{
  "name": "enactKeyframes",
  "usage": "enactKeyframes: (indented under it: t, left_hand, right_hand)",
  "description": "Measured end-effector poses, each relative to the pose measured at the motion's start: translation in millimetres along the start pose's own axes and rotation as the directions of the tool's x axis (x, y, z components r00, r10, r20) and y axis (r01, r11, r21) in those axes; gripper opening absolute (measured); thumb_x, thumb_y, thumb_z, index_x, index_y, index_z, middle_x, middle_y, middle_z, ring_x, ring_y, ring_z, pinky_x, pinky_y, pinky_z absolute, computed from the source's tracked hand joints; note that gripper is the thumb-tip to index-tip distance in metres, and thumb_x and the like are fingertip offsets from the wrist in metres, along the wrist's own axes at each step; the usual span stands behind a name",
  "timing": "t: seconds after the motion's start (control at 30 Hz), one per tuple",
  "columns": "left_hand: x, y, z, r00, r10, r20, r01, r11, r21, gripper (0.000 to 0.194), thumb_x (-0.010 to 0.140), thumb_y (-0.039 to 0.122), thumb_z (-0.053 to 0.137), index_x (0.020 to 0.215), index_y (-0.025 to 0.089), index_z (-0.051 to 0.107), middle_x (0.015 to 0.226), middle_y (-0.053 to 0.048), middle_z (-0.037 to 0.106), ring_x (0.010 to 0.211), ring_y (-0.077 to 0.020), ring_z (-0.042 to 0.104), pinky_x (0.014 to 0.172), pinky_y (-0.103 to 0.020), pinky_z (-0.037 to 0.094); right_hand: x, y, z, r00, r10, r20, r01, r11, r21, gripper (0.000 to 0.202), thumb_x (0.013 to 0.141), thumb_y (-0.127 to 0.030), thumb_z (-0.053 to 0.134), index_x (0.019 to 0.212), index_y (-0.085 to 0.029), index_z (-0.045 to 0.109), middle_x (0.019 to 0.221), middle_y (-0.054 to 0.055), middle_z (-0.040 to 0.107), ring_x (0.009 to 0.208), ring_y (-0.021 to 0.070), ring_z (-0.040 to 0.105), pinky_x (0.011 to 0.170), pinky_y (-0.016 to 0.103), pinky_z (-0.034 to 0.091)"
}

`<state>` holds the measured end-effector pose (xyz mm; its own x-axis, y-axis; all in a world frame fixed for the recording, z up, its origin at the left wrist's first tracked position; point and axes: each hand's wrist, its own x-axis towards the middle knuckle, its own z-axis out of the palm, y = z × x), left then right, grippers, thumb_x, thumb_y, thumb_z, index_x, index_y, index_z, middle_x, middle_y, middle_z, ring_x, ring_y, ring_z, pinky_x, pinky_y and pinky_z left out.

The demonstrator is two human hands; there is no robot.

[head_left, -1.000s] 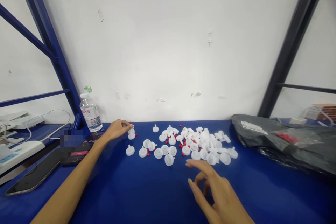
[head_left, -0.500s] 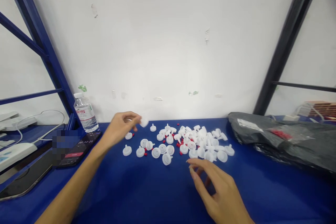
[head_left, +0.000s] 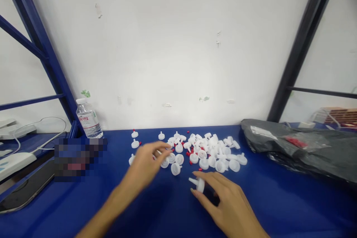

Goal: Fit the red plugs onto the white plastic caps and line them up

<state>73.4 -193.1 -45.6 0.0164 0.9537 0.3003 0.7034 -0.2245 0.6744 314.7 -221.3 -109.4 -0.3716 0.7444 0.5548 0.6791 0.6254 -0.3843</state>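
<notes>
My right hand (head_left: 223,197) pinches a white nozzle cap (head_left: 200,185) between thumb and fingertips, its spout pointing left. My left hand (head_left: 149,160) is over the left part of the loose caps, with a small gap between thumb and forefinger and nothing seen between them. It hides some caps beneath. In front of both hands lies a heap of white nozzle caps (head_left: 213,148), with small red tips (head_left: 191,153) scattered among them. At the left, one upright white cap (head_left: 134,134) has a red tip on its spout, and a plain cap (head_left: 135,144) stands nearer.
A water bottle (head_left: 89,119) stands at the left by the blue frame post. Nearer lie a dark phone (head_left: 28,189) and a white power strip (head_left: 16,163) with a cable. A black plastic bag (head_left: 267,145) covers the right back of the blue tabletop (head_left: 167,208). A white wall rises behind.
My left hand has moved right and nearer, and the white cap at its fingertips no longer shows there. My right hand, which showed nothing in its fingers, now holds a white nozzle cap.
</notes>
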Motion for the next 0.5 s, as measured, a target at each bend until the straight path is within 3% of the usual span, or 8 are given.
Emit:
enactKeyframes:
  t: [0.1, 0.17, 0.3, 0.5]
  left_hand:
    - [42, -29, -44.0, 0.994, -0.023, -0.108, 0.073, 0.872, 0.484, 0.021, 0.085, 0.032, 0.059, 0.092, 0.024, 0.077, 0.094, -0.006, 0.077, 0.086, -0.0276, 0.068, 0.074, -0.033, 0.049]
    - [66, -50, -60.4, 0.992, -0.076, -0.097, 0.12, 0.772, 0.625, 0.021, 0.086, 0.028, 0.057, 0.091, 0.022, 0.076, 0.099, -0.009, 0.076, 0.093, -0.03, 0.068, 0.075, -0.033, 0.048]
    - [89, -91, -61.4, 0.993, -0.117, 0.0, 0.086, 0.731, 0.677, 0.018, 0.081, 0.03, 0.065, 0.09, 0.018, 0.076, 0.102, -0.015, 0.074, 0.101, -0.0335, 0.066, 0.078, -0.034, 0.048]
    - [89, -127, -49.2, 0.989, -0.145, 0.03, 0.095, 0.778, 0.622, 0.016, 0.076, 0.029, 0.07, 0.089, 0.02, 0.075, 0.093, -0.011, 0.075, 0.09, -0.0288, 0.069, 0.074, -0.032, 0.049]
  right_hand:
    - [1, 0, 1, 0.998, 0.018, 0.065, -0.015, 0.999, -0.036, 0.032, 0.092, -0.036, 0.065, 0.122, -0.029, 0.069, 0.111, 0.004, 0.076, 0.1, 0.0262, 0.073, 0.084, 0.04, 0.061]
    - [0, 0, 2, 0.997, 0.031, 0.07, -0.028, 0.998, -0.047, 0.033, 0.092, -0.037, 0.065, 0.124, -0.03, 0.068, 0.112, 0.004, 0.076, 0.102, 0.0271, 0.073, 0.086, 0.042, 0.061]
    - [-2, 0, 1, 0.995, 0.049, 0.082, -0.045, 0.998, -0.049, 0.037, 0.091, -0.038, 0.065, 0.127, -0.032, 0.066, 0.114, 0.003, 0.075, 0.102, 0.0269, 0.073, 0.085, 0.041, 0.061]
    - [-1, -1, 0, 0.998, 0.049, 0.048, -0.047, 0.998, -0.036, 0.034, 0.09, -0.037, 0.066, 0.123, -0.03, 0.069, 0.112, 0.004, 0.076, 0.101, 0.0259, 0.073, 0.087, 0.039, 0.061]
